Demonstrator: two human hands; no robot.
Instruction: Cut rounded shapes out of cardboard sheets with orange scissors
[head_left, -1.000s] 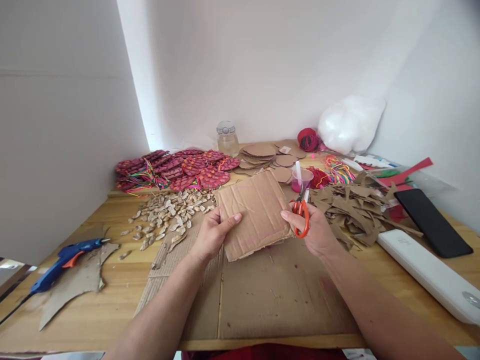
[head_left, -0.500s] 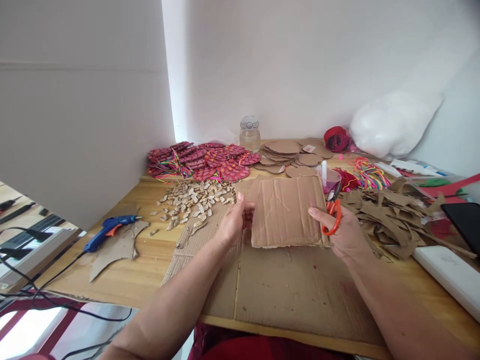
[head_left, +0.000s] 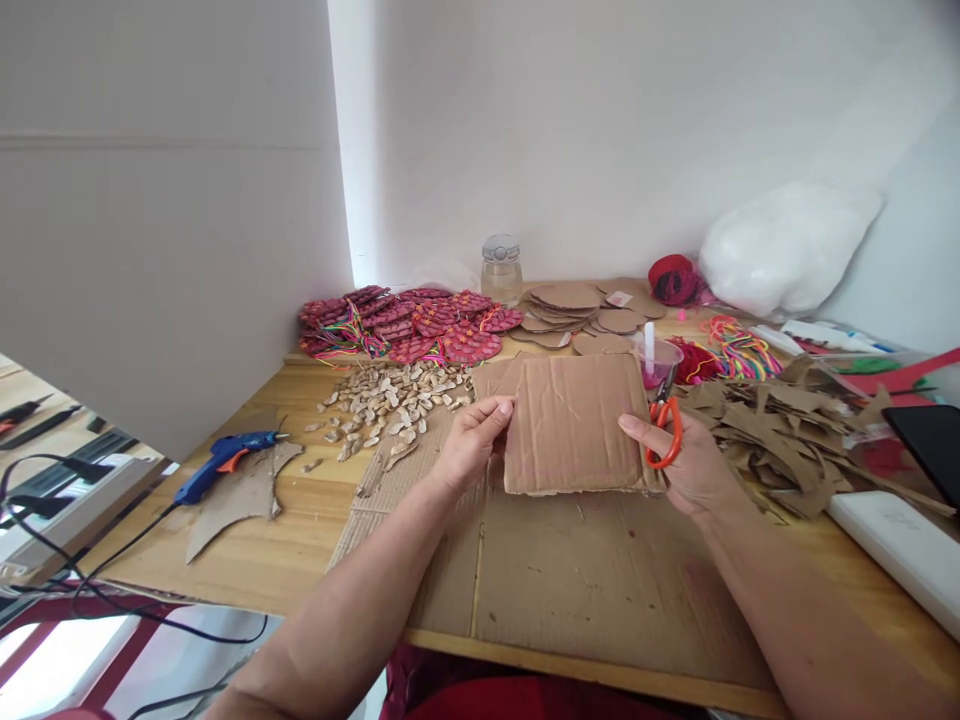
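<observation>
A roughly square piece of brown cardboard (head_left: 577,420), creased and a little ragged along its lower edge, is held up between both hands above the table. My left hand (head_left: 474,435) pinches its left edge, thumb on the near face and fingers partly hidden behind. On the right edge, my right hand (head_left: 686,460) rests its thumb on the face of the cardboard. Orange-handled scissors (head_left: 666,432) hang on that same hand, blades pointing up and away beside the cardboard. Under the hands lies a flat cardboard sheet (head_left: 600,570) covering the wooden table.
Peanut shells (head_left: 409,400) and pink patterned rounds (head_left: 450,325) lie at the back left. Cardboard discs (head_left: 562,298) are stacked behind. Cardboard scraps (head_left: 787,440) and a white device (head_left: 896,550) lie right. A blue glue gun (head_left: 221,465) with its cord lies left.
My left thumb has come down onto the cardboard's left edge, closing the grip there. The right hand, scissors and cardboard have hardly moved.
</observation>
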